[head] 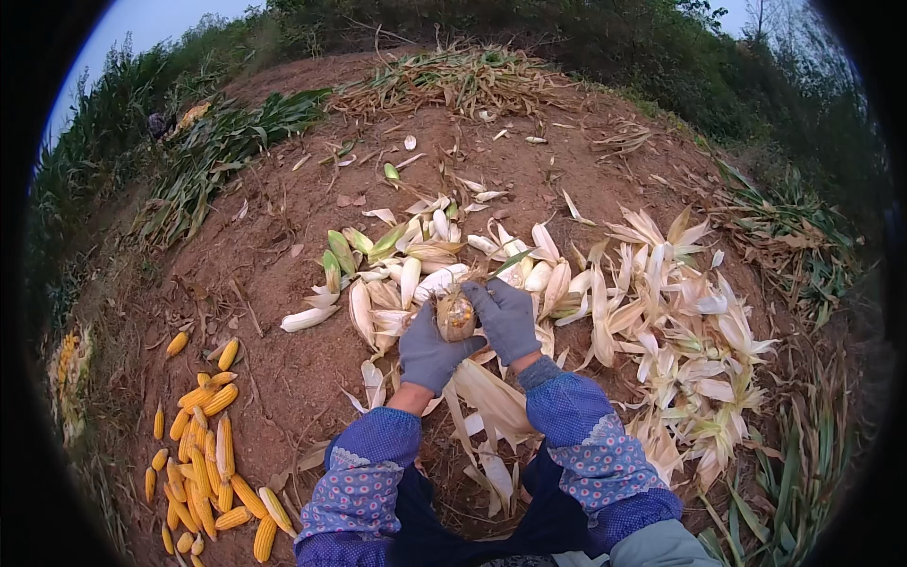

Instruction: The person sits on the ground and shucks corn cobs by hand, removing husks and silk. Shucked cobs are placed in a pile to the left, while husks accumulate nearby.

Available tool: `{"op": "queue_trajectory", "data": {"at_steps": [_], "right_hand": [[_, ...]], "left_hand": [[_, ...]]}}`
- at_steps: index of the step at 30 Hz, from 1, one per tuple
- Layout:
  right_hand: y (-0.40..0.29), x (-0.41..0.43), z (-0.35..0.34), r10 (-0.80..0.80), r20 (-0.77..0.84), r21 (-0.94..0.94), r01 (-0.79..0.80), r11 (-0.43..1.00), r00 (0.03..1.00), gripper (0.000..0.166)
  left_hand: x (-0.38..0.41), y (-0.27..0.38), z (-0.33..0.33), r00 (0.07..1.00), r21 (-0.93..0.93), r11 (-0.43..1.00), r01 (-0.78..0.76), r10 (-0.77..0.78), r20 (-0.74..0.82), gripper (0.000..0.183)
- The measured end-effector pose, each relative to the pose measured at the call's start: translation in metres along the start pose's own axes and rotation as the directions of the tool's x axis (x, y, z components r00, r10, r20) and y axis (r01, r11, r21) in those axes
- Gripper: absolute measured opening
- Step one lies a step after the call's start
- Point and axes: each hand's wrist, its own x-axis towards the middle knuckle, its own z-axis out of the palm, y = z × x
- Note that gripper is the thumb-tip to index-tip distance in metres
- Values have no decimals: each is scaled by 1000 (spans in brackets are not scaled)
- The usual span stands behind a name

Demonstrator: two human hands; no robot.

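Observation:
Both of my hands wear grey gloves and meet on an ear of corn [455, 319], partly wrapped in dry husk, with some kernels showing at its end. My left hand [434, 349] grips it from the left and below. On its upper right side, the fingers of my right hand [502, 312] pinch the husk. Just beyond lie several unhusked corn ears [411, 278], some pale, some green. A loose dry husk [489, 397] hangs or lies beneath my hands; which one is unclear.
Husked yellow corn ears [205, 461] lie piled on the soil at lower left. A heap of stripped husks [680, 340] spreads at right. Cut corn stalks [460, 78] lie at the far side, with more leafy stalks [234, 142] at upper left and along the right edge.

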Motion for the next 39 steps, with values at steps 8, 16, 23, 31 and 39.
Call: {"op": "queue_trajectory", "data": {"at_steps": [8, 16, 23, 31, 39], "right_hand": [[31, 8, -9, 451, 39, 657, -363, 661, 892, 22], [13, 0, -14, 206, 283, 494, -326, 806, 937, 26], [7, -2, -19, -222, 142, 366, 157, 917, 965, 28], [-3, -9, -19, -373, 64, 61, 369, 927, 926, 27], [-8, -14, -22, -322, 81, 69, 317, 946, 943, 32]], "left_hand": [[4, -3, -4, 973, -427, 904, 23, 78, 216, 85], [9, -10, -15, 960, -402, 916, 3, 110, 258, 86], [9, -2, -25, 944, -502, 862, 68, 108, 313, 77], [2, 1, -27, 927, -521, 849, 88, 121, 354, 71], [3, 9, -27, 937, -399, 917, 17, 124, 325, 68]]}}
